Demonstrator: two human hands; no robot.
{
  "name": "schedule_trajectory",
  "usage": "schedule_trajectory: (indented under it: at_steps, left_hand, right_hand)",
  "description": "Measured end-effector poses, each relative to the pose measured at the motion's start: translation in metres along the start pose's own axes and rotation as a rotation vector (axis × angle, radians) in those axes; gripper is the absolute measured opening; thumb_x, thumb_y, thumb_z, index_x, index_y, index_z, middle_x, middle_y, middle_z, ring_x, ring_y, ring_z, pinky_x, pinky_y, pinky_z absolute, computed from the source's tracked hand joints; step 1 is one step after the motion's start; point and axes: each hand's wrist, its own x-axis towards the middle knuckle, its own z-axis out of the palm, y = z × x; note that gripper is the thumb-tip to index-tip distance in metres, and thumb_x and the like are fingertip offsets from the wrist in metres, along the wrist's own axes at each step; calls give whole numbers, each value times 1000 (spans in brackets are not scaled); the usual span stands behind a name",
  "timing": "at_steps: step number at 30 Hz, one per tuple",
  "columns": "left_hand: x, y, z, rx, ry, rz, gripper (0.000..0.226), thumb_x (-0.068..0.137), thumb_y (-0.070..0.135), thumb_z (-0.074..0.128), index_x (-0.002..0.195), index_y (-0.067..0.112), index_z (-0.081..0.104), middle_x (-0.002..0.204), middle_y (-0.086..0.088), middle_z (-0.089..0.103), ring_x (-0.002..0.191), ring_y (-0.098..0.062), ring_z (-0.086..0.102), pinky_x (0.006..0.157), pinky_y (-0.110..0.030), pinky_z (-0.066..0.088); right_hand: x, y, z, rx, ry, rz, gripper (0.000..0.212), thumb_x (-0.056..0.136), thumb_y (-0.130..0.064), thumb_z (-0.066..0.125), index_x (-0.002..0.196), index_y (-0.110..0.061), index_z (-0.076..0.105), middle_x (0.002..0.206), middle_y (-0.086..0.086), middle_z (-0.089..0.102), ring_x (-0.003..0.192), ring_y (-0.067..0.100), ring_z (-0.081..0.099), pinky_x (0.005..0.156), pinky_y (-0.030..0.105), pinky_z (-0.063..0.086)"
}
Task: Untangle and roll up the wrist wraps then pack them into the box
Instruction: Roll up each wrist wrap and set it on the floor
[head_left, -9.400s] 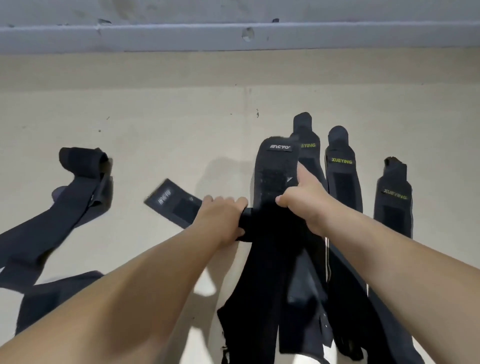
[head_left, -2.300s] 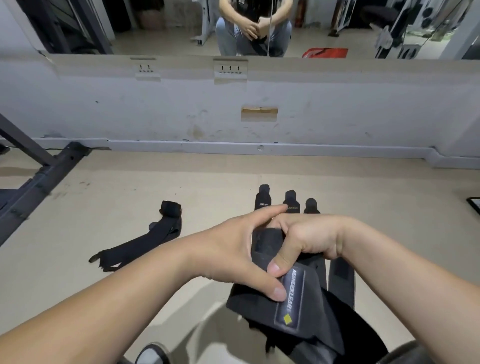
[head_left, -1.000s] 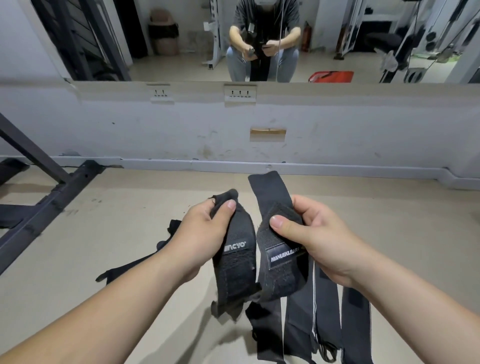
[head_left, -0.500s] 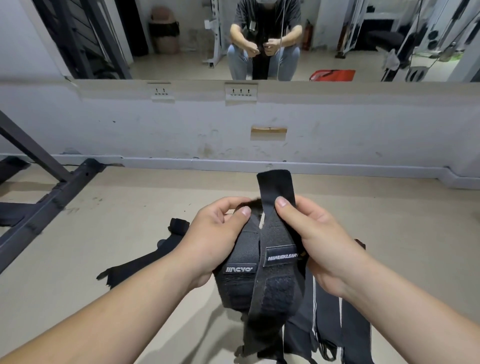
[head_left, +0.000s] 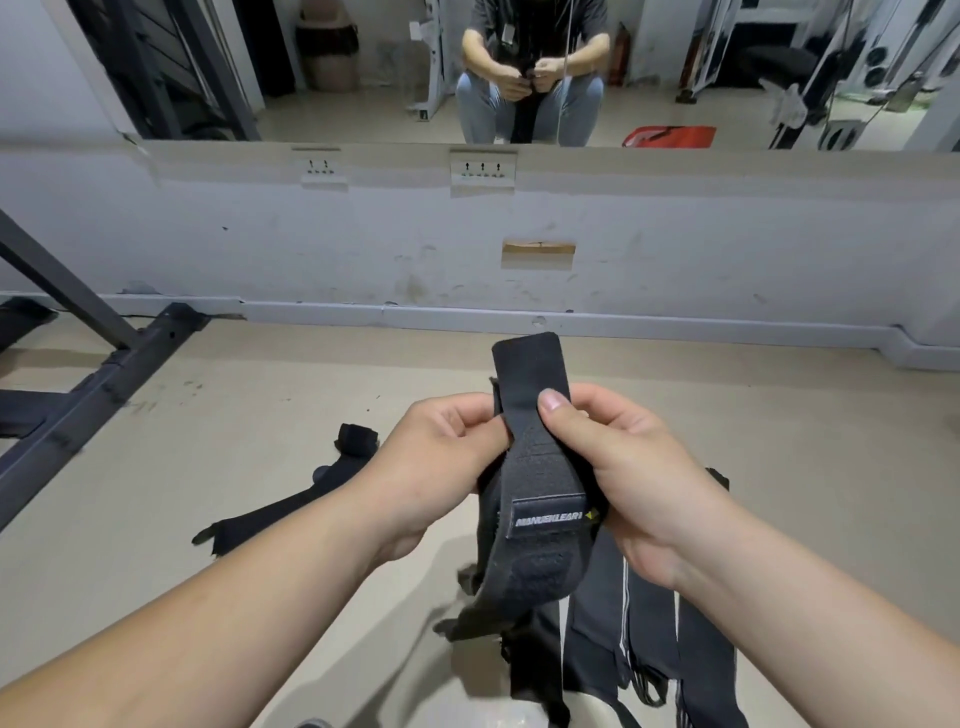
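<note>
Pinching black fabric wrist wrap (head_left: 540, 499) between them: left hand (head_left: 436, 467) at 9 o'clock, right hand (head_left: 618, 478) at 3 o'clock, both grasping.

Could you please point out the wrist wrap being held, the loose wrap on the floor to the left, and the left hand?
held wrist wrap (head_left: 550, 519), head view, on its sewn brand label.
loose wrap (head_left: 275, 519), head view, on its flat strap.
left hand (head_left: 436, 462), head view, middle of its back.

The held wrist wrap (head_left: 537, 462) bears a label (head_left: 550, 519) reading "MANUEKLEAR".
</note>
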Motion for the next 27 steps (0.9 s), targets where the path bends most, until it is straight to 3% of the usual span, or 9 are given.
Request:
schedule_trajectory:
  at_steps: [4, 12, 19, 24, 27]
  left_hand:
    - [-2, 0, 4, -17, -3, 12, 22, 101, 31, 68, 106, 14, 81, 101, -9, 82, 82, -17, 73, 76, -28, 58]
    - [-4, 4, 3, 47, -58, 38, 23, 106, 27, 62, 123, 27, 78, 109, -2, 82, 92, -15, 76, 82, -28, 56]
    - [-6, 2, 3, 49, -83, 70, 27, 111, 23, 53, 123, 21, 77, 108, -1, 82, 88, -9, 75, 75, -20, 54]
    - [-6, 2, 3, 71, -108, 91, 31, 113, 14, 46, 129, 17, 72, 110, 0, 81, 94, -8, 76, 76, -16, 54]
    - [-7, 1, 2, 91, -129, 89, 30, 113, 15, 45, 126, 15, 73, 109, 0, 81, 93, -8, 75, 79, -19, 55]
  right_hand:
    - [2, -1, -1, -8, 38, -24, 6, 97, -20, 71, 98, -14, 74, 84, 11, 77, 69, 22, 72, 59, 28, 56]
    - [3, -2, -3, -57, 55, -58, 6, 95, -19, 74, 93, -14, 76, 84, 15, 77, 65, 21, 72, 55, 25, 54]
    - [3, 2, -2, -46, 97, -92, 8, 95, -17, 75, 99, -13, 68, 76, 12, 75, 60, 21, 71, 49, 22, 50]
    - [7, 5, -5, -74, 106, -114, 21, 94, -18, 77, 111, -14, 67, 75, 10, 77, 64, 25, 74, 54, 28, 54]
    - [8, 4, -6, -146, 109, -103, 17, 93, -23, 79, 106, -13, 75, 81, 13, 79, 69, 25, 76, 60, 30, 55]
